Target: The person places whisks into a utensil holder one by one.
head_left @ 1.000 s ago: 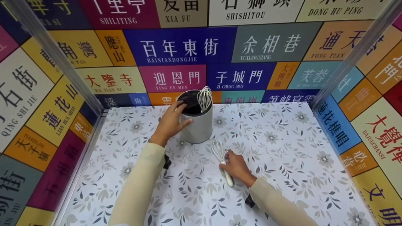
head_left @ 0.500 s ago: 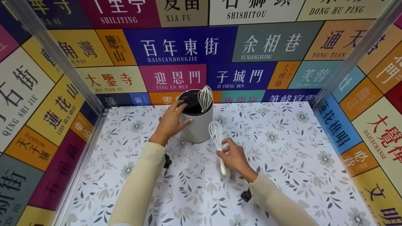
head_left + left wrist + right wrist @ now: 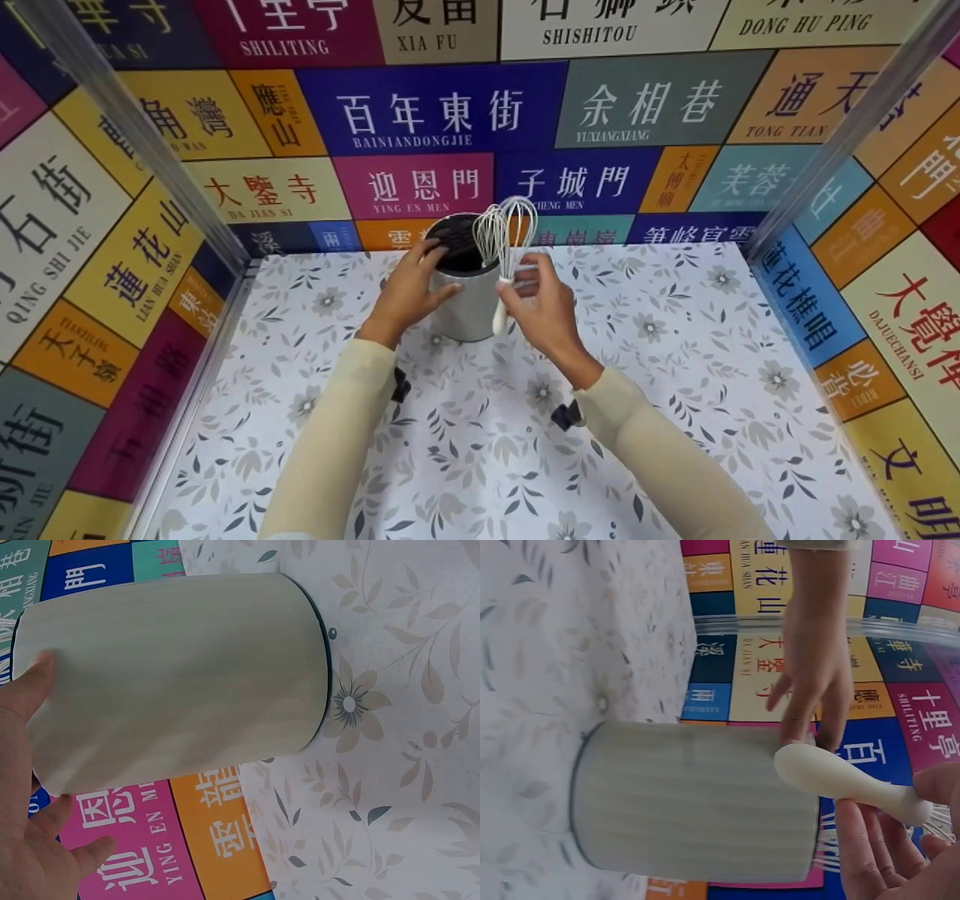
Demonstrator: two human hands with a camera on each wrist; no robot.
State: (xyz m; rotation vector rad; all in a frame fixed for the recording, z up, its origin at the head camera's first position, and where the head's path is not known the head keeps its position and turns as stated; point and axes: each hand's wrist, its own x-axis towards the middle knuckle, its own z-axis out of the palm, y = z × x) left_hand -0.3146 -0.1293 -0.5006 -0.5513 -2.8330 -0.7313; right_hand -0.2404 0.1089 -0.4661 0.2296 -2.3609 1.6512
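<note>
A grey cylindrical utensil holder (image 3: 465, 311) with a dark inside stands upright on the table. My left hand (image 3: 403, 296) grips it at the rim from the left. In the left wrist view, the thumb (image 3: 37, 679) lies on the holder's wall. One wire whisk (image 3: 485, 236) stands in the holder, its head above the rim. My right hand (image 3: 549, 307) pinches a second whisk (image 3: 500, 319) by the upper end of its pale handle. This whisk is upright in front of the holder's right side, wires up. From the right wrist, its handle (image 3: 840, 776) appears outside the holder.
A white cloth with a grey leaf and flower print (image 3: 660, 420) covers the table. Colourful panels with printed characters (image 3: 427, 112) rise at the back and both sides. Clear corner posts (image 3: 817, 157) stand at the back left and right.
My right hand has lifted the whisk from low over the table up and forward to the holder's right side, turning it more upright. The left hand and the holder have stayed still.
</note>
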